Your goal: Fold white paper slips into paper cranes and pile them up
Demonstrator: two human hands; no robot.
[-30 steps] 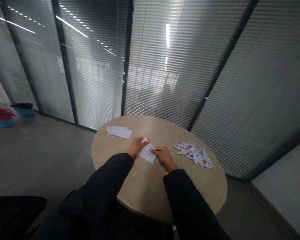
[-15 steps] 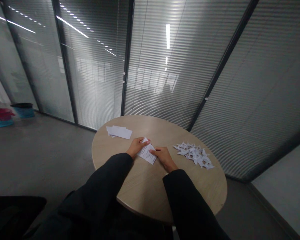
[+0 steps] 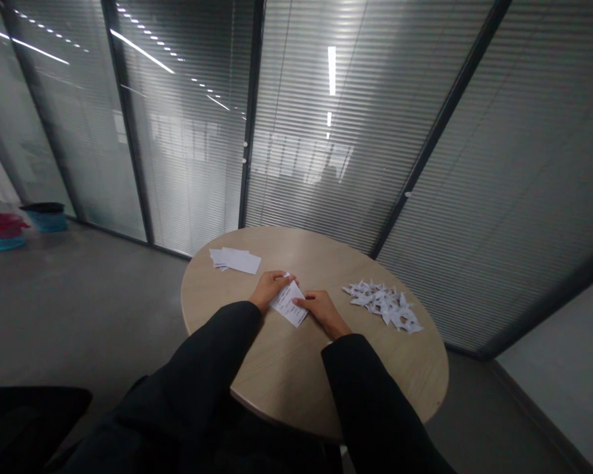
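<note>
Between my hands, over the middle of the table, is a printed sheet of paper [image 3: 290, 307], tilted and with one end pointed as if folded. My left hand [image 3: 271, 288] pinches its upper left part, thumb on top. At the right edge, my right hand [image 3: 322, 309] grips it with the thumb on the printed face and the fingers hidden beneath. A small stack of white paper sheets [image 3: 237, 259] lies beyond my left hand. To the right of my right hand is a pile of folded paper pieces [image 3: 385, 305] with pointed tips.
The round wooden table [image 3: 286, 388] stands close to a glass partition [image 3: 336, 131] with blinds. On the floor at far left are a red-lined bin [image 3: 2, 232] and a black-lined bin [image 3: 46, 217]. A dark chair-like shape [image 3: 29, 421] is at lower left.
The printed sheet has turned slightly in my hands, and my right thumb has shifted a little to the left on it. The stack and the pile are unchanged.
</note>
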